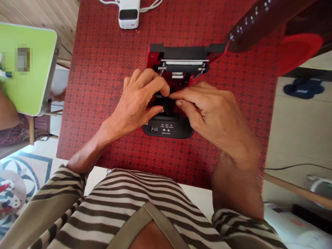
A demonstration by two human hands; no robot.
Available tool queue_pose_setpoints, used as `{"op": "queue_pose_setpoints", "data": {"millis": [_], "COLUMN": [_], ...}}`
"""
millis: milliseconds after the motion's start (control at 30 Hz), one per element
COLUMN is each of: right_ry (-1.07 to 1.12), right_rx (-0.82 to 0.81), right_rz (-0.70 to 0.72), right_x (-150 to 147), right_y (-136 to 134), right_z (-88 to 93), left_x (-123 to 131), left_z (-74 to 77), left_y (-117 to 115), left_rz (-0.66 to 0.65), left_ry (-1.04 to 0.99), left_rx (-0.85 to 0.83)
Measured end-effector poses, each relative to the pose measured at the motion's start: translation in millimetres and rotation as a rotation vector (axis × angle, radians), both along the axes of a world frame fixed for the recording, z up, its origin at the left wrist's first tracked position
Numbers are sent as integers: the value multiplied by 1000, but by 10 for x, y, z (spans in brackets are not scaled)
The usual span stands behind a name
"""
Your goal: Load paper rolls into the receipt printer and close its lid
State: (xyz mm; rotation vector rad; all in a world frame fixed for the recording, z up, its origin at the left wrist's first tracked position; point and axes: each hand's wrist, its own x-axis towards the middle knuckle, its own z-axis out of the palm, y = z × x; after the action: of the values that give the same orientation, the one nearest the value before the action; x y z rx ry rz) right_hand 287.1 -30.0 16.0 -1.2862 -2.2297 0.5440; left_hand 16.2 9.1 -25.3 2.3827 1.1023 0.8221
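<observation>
A red and black device (168,129) with a raised metal clamp (184,63) and a dark button panel lies open on the red cloth. My left hand (135,98) curves over its middle, fingers and thumb closing around a small black part (166,105). My right hand (202,110) comes in from the other side, its thumb and forefinger pinching at the same part. The fingertips nearly meet, hiding most of the part and the device's centre.
The red diamond-patterned cloth (220,148) covers the table. A white power unit (129,14) with cables stands at the far edge. A dark object with small lights (249,24) overhangs the upper right. A green-topped table (28,65) stands to the left.
</observation>
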Motion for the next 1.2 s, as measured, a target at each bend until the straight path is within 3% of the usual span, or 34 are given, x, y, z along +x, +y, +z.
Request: {"op": "queue_pose_setpoints", "data": {"millis": [133, 233, 467, 600, 833, 1033, 1200], "right_ry": [71, 92, 90, 50, 46, 61, 37], "right_rx": [83, 97, 191, 249, 261, 269, 313], "right_rz": [24, 14, -11, -78, -45, -48, -71], "right_x": [38, 65, 96, 43, -10, -36, -19], "right_y": [27, -6, -254, -367, -434, -531, -519], "right_z": [-123, -113, 21, -20, -84, -115, 62], "left_x": [-50, -91, -105, -85, -105, -66, -78], "left_z": [64, 61, -3, -10, 75, 43, 26], "left_y": [-6, -33, -132, -205, -421, -556, -588], "left_rz": [-99, -134, -85, -71, -32, 25, -2], "left_ry": [-17, -56, -81, -95, -99, -46, -60], "left_rx": [100, 136, 61, 137, 80, 146, 178]}}
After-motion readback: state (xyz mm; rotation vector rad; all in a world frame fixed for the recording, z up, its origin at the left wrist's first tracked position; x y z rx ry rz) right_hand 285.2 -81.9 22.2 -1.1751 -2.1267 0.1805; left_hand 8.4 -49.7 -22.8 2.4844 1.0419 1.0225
